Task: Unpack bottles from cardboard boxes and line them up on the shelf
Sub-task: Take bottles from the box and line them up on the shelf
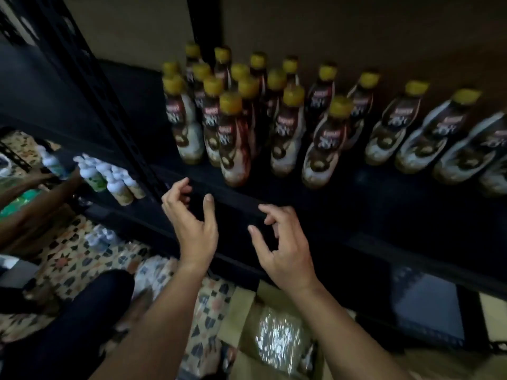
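Left hand (pixel 193 229) and right hand (pixel 285 250) hovered empty, fingers loosely curled; bottles (pixel 234 141) just beyond looked rigid, top-heavy (grip mid-body).

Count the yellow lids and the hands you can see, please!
Yellow lids: 18, as far as the blur lets me tell
Hands: 2, the left hand and the right hand
Total: 20
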A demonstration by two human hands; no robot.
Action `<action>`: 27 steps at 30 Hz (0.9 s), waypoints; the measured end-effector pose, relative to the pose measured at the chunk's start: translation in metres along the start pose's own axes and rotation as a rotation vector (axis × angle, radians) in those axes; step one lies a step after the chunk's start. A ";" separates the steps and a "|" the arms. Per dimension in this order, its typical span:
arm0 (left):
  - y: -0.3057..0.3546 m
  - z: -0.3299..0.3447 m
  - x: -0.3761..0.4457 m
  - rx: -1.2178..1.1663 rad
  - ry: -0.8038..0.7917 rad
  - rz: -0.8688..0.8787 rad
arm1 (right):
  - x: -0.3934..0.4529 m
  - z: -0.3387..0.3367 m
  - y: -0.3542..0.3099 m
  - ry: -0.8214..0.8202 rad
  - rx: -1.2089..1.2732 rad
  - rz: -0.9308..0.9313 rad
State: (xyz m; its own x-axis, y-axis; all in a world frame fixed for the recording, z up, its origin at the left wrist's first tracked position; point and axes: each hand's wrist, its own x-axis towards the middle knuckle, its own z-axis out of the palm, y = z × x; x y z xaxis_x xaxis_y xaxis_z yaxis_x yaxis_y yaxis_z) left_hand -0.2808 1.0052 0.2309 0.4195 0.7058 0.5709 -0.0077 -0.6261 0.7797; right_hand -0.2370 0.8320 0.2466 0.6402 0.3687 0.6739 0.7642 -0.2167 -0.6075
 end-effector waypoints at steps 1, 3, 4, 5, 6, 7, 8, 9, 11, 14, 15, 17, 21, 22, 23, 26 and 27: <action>-0.007 0.005 -0.018 0.025 -0.033 -0.005 | -0.019 -0.001 0.010 -0.024 -0.013 0.034; -0.028 0.016 -0.055 0.093 -0.167 -0.025 | -0.060 -0.001 0.036 -0.101 -0.046 0.174; -0.035 0.022 -0.066 0.131 -0.232 -0.026 | -0.075 -0.002 0.048 -0.138 -0.064 0.259; -0.047 0.027 -0.087 0.189 -0.318 -0.033 | -0.100 -0.002 0.063 -0.189 -0.090 0.361; -0.063 0.035 -0.107 0.254 -0.404 -0.053 | -0.125 -0.002 0.081 -0.247 -0.108 0.473; -0.082 0.042 -0.133 0.306 -0.485 -0.076 | -0.157 -0.001 0.101 -0.316 -0.137 0.572; -0.102 0.049 -0.160 0.347 -0.572 -0.114 | -0.188 0.000 0.121 -0.383 -0.168 0.676; -0.124 0.058 -0.186 0.378 -0.647 -0.139 | -0.221 0.000 0.141 -0.436 -0.206 0.769; -0.171 0.073 -0.238 0.456 -0.807 -0.175 | -0.290 0.001 0.182 -0.531 -0.292 0.927; -0.249 0.094 -0.312 0.581 -1.031 -0.181 | -0.387 0.004 0.242 -0.632 -0.397 1.081; -0.276 0.100 -0.334 0.625 -1.089 -0.194 | -0.416 0.008 0.262 -0.682 -0.432 1.123; -0.327 0.111 -0.376 0.714 -1.169 -0.230 | -0.471 0.021 0.298 -0.804 -0.469 1.197; -0.414 0.131 -0.439 0.841 -1.234 -0.250 | -0.568 0.068 0.372 -0.842 -0.448 1.376; -0.431 0.134 -0.452 0.869 -1.240 -0.228 | -0.587 0.080 0.388 -0.836 -0.444 1.411; -0.447 0.137 -0.464 0.902 -1.243 -0.191 | -0.601 0.091 0.400 -0.833 -0.454 1.437; -0.480 0.141 -0.489 0.881 -1.199 -0.100 | -0.631 0.115 0.428 -0.763 -0.447 1.511; -0.487 0.141 -0.494 0.809 -1.168 -0.114 | -0.638 0.121 0.435 -0.751 -0.449 1.525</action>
State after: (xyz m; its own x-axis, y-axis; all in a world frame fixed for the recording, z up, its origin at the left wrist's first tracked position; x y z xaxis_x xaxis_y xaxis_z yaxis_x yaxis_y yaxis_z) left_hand -0.3564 0.9151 -0.4674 0.8807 0.3392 -0.3306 0.4214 -0.8798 0.2199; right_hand -0.3230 0.6122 -0.4985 0.6679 -0.1108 -0.7359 -0.3860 -0.8970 -0.2152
